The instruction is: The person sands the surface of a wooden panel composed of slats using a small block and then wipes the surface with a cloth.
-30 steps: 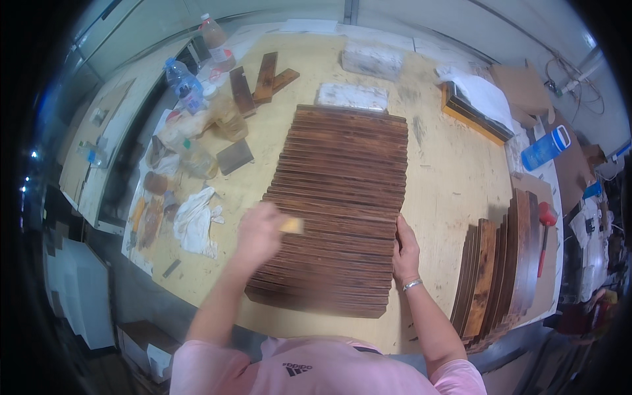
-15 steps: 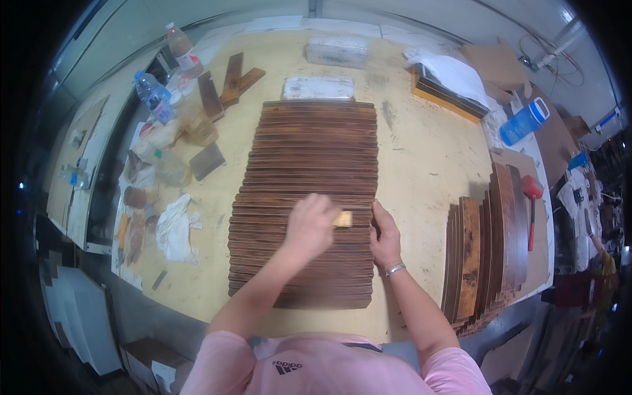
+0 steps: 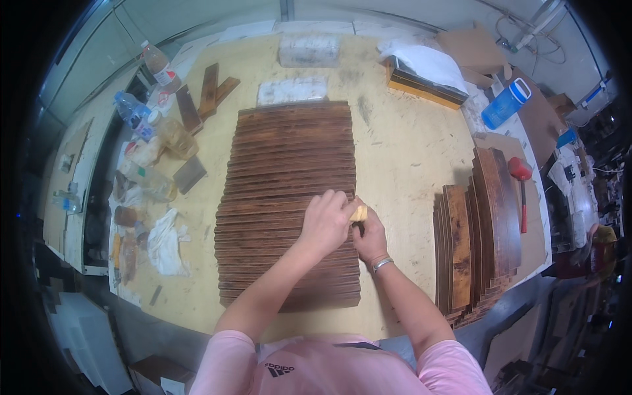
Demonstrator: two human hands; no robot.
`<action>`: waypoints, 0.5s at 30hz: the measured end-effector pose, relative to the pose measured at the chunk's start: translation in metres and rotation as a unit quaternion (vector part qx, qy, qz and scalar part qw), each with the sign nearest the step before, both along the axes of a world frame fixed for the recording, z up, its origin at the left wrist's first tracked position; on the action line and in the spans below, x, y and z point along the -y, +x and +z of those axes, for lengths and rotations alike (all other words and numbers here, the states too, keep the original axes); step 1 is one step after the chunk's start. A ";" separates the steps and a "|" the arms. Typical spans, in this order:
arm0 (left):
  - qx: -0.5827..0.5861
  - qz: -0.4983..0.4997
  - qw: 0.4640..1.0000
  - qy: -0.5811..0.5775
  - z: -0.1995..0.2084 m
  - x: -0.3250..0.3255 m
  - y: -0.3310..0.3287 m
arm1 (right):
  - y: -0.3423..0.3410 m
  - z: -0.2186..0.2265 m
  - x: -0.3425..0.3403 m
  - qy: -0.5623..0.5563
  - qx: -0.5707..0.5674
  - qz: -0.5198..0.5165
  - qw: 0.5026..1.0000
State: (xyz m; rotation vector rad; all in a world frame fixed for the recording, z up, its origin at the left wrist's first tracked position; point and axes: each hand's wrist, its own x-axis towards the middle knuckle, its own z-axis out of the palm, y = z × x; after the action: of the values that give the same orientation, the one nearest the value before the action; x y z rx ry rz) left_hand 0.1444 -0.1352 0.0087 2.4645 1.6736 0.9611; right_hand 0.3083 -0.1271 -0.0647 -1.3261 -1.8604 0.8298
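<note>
A row of dark brown wooden planks point(image 3: 289, 145) lies packed side by side, with their long edges running left to right before me. My left hand point(image 3: 324, 218) is over the right part of this row, closed on a small yellow block point(image 3: 359, 213) that juts out past its fingers. At the planks' right ends, my right hand point(image 3: 371, 236) is curled round the end of a plank, close beside the yellow block. The two hands almost meet, and the right fingertips are partly hidden.
More planks point(image 3: 457, 243) stand on edge at the right, beside a red mallet point(image 3: 522, 170). Plastic bottles point(image 3: 158, 66) and a white rag point(image 3: 166, 243) are at the left. White wrapped blocks point(image 3: 293, 90) sit behind the row; a blue bottle point(image 3: 505, 105) stands back right.
My left hand has moved right with the yellow block, toward the planks' right ends and my right hand. The whole view has shifted slightly.
</note>
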 end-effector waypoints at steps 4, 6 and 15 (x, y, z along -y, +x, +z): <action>0.036 0.017 0.999 0.008 0.009 0.002 -0.006 | 0.003 -0.005 -0.002 -0.009 0.039 0.007 0.999; 0.002 -0.007 0.999 -0.036 0.010 0.016 -0.026 | 0.004 -0.012 -0.003 0.026 0.034 0.010 0.999; -0.009 0.242 0.951 -0.193 0.024 0.106 -0.194 | 0.004 -0.011 -0.001 0.018 0.024 0.006 1.000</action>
State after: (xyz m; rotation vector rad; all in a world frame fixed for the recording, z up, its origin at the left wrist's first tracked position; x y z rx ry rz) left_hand -0.0493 -0.2417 0.0330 1.8601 2.2701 0.5472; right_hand 0.3123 -0.1258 -0.0754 -1.3254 -1.9132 0.7740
